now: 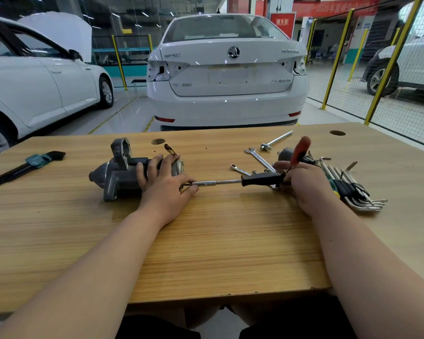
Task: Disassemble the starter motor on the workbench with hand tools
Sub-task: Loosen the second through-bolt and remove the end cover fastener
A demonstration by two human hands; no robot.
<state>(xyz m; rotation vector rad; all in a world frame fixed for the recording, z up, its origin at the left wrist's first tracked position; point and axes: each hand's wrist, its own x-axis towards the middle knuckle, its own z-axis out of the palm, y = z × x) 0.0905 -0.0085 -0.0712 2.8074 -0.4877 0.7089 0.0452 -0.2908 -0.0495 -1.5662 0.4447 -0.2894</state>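
One starter motor (123, 172) under left hand (164, 184)

Workbench (206, 241) top was pale tan wood with fine straight grain and two dark round holes. Starter motor (123, 172) under the left fingers (147, 170) was matte grey, its end nearest them bright silver. Driver (262, 179) at the right fingertips (282, 165): black handle, chrome shaft. Screwdriver (301, 150) above those fingers had a red handle. Hex keys (353, 189) beyond the right hand were silver in a black and green holder. Hex key set (27, 165) far from the left fingers: black, teal holder. Cars (228, 77) behind were white.
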